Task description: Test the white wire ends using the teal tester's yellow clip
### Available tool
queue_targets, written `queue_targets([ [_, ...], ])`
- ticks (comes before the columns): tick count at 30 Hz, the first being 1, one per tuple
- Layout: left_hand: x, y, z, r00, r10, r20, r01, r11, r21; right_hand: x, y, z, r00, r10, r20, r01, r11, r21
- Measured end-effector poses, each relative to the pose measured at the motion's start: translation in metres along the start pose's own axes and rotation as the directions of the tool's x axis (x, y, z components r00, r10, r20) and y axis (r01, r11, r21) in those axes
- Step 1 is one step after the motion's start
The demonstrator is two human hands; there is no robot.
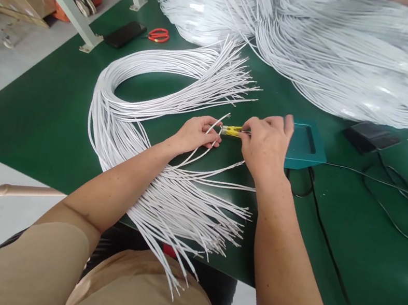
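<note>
The left hand (197,135) has its grip pinched on at least one white cable (217,122), and the right hand's (268,141) grip is clamped on a yellow tool (232,131), both inward from the middle of the near edge of the green surface (333,249); steady work here probably calls for holding the cable end in line with the metal tip, fingertips well back. The right hand hides the tool's rear and part of the teal tray (318,149) (whether tip and cable touch, I cannot tell), while the heap of cables (347,57) toward the far edge is cut off.
</note>
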State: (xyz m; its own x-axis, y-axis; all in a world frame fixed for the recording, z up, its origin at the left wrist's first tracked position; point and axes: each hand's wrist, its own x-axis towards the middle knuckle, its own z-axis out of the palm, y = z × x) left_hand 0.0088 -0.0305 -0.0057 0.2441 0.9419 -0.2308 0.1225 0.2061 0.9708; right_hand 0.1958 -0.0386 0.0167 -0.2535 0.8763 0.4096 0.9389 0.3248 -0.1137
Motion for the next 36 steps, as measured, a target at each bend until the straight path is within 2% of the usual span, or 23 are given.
queue_targets([
  [3,0.000,0.000,-0.001,1.000,-0.011,0.014,0.011,1.000,-0.010,-0.009,0.007,-0.004,0.975,0.145,-0.170,-0.156,0.986,-0.055],
  [6,0.000,0.000,-0.004,0.999,-0.026,0.019,0.026,0.999,-0.026,-0.015,0.016,0.001,0.947,0.232,-0.222,-0.256,0.963,-0.083],
  [10,-0.001,-0.001,-0.010,1.000,-0.009,0.023,0.010,0.999,-0.041,-0.016,0.021,0.006,0.955,0.214,-0.205,-0.235,0.968,-0.084],
  [14,-0.002,-0.002,-0.014,1.000,0.019,-0.006,-0.019,0.997,-0.076,-0.014,0.012,-0.004,0.955,0.206,-0.211,-0.216,0.976,-0.023],
  [16,-0.002,-0.002,-0.015,0.999,0.031,-0.011,-0.032,0.992,-0.118,-0.015,-0.001,-0.011,0.983,0.096,-0.154,-0.084,0.993,0.085],
  [17,-0.001,-0.003,-0.014,0.999,0.038,-0.006,-0.039,0.989,-0.144,-0.015,-0.010,-0.013,0.994,-0.012,-0.107,0.029,0.987,0.160],
  [18,-0.001,-0.003,-0.014,0.999,0.047,0.000,-0.046,0.984,-0.171,-0.016,-0.020,-0.013,0.986,-0.157,-0.055,0.165,0.957,0.238],
  [19,-0.001,-0.003,-0.014,0.998,0.058,0.005,-0.055,0.978,-0.199,-0.017,-0.029,-0.012,0.952,-0.307,0.000,0.293,0.907,0.303],
  [21,-0.001,-0.004,-0.013,0.997,0.071,0.006,-0.068,0.969,-0.237,-0.020,-0.047,-0.007,0.873,-0.483,0.066,0.432,0.829,0.354],
  [22,-0.001,-0.003,-0.013,0.998,0.068,0.002,-0.065,0.969,-0.237,-0.021,-0.053,-0.003,0.849,-0.519,0.099,0.460,0.819,0.345],
  [24,-0.002,-0.002,-0.013,0.999,0.045,0.004,-0.043,0.979,-0.198,-0.024,-0.063,0.002,0.832,-0.525,0.177,0.460,0.833,0.309],
  [27,-0.002,0.000,-0.013,0.999,0.042,0.022,-0.039,0.991,-0.129,-0.025,-0.067,-0.001,0.845,-0.404,0.349,0.302,0.901,0.311],
  [29,-0.002,0.000,-0.013,0.997,0.075,0.026,-0.072,0.992,-0.101,-0.023,-0.064,-0.008,0.807,-0.305,0.506,0.108,0.919,0.380],
  [31,-0.003,-0.001,-0.011,0.992,0.127,0.008,-0.126,0.991,-0.045,-0.019,-0.056,-0.014,0.772,-0.200,0.604,-0.146,0.868,0.474],
  [32,-0.003,-0.002,-0.009,0.987,0.161,-0.005,-0.161,0.987,0.002,-0.016,-0.051,-0.015,0.787,-0.121,0.605,-0.279,0.804,0.525],
  [34,-0.005,-0.004,-0.005,0.971,0.239,-0.026,-0.234,0.964,0.129,-0.012,-0.040,-0.014,0.841,0.116,0.528,-0.484,0.596,0.641],
  [36,-0.008,-0.005,-0.001,0.948,0.318,-0.027,-0.300,0.916,0.268,-0.010,-0.033,-0.011,0.842,0.300,0.447,-0.536,0.383,0.752],
])
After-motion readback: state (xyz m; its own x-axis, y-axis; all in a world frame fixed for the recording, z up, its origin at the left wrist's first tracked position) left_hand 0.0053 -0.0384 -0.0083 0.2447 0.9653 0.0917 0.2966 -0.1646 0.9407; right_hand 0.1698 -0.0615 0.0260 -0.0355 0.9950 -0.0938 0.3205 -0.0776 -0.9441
